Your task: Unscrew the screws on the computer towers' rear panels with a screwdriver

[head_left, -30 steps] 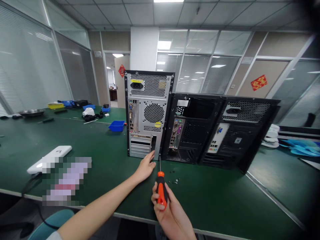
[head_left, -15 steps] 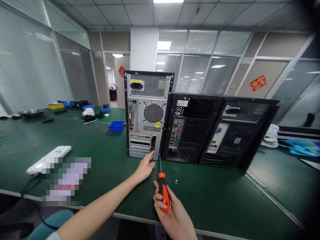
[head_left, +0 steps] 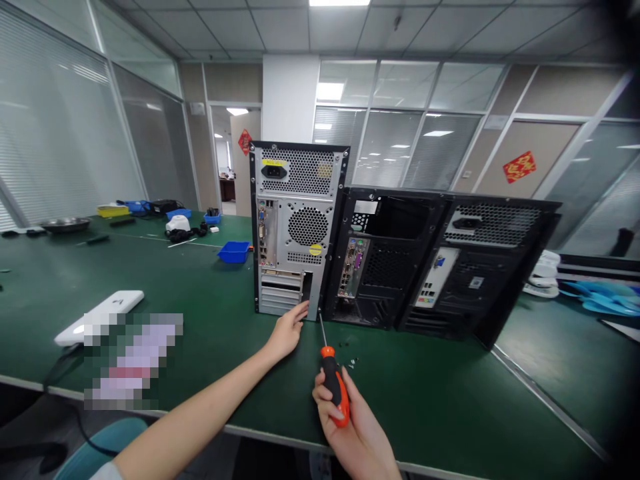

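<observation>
Your R hand (head_left: 354,430) is wrapped round the screwdriver (head_left: 332,375), tip by the silver PC's (head_left: 295,230) low R corner, & your L hand (head_left: 285,337), loosely open, touches its bottom, prob. to steady it.

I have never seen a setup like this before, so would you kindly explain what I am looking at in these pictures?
There is no robot here: a person works with two bare hands, seen by one head-worn camera looking forward and down. The right hand grips a black-and-orange screwdriver, its tip at the lower right corner of a silver-backed computer case. The left hand rests its fingertips near that case's bottom edge. Beside it stand a middle case and a right-hand case, both black. On the green table also lie small loose pieces, probably screws, a blue tray, a white device and a pixelated object I cannot identify.
</observation>
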Demonstrator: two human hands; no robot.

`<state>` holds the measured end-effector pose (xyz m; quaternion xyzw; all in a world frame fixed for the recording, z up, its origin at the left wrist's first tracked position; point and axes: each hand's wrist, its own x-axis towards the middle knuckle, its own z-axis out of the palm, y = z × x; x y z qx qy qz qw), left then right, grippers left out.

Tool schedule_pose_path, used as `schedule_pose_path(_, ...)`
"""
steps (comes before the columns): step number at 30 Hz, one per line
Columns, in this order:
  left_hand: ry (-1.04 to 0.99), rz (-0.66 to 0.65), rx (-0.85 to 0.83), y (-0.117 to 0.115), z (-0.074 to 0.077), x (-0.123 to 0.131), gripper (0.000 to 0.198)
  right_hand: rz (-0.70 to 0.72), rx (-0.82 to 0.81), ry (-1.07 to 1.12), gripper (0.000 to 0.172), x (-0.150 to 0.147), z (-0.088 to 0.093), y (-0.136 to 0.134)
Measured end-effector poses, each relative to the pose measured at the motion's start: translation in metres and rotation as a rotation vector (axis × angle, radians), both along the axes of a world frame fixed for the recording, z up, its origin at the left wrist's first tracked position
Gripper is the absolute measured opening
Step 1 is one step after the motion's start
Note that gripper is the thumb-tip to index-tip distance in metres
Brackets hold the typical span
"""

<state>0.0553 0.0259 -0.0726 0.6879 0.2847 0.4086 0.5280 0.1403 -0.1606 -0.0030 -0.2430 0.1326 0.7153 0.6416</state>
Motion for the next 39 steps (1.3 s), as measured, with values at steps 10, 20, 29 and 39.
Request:
schedule_pose_path(10, 0.012, 0.005, -0.008, -0.001, 0.003, -0.001, 0.067, -0.090, -0.054, 0.018, 0.011, 0.000, -0.002, 0.001)
schedule_pose_path(20, 0.032, 0.010, -0.013, -0.003, 0.007, -0.002, 0.065, 0.024, -0.090, -0.061, 0.019, -0.005, -0.011, -0.003)
schedule_pose_path(29, 0.027, 0.000, -0.006, 0.001, 0.003, -0.002, 0.066, 0.152, 0.000, -0.039, 0.046, -0.009, -0.014, -0.002)
schedule_pose_path(39, 0.029, 0.000, 0.002, -0.001, 0.005, -0.004, 0.061, 0.082, 0.026, -0.056, 0.024, -0.008, -0.005, -0.004)
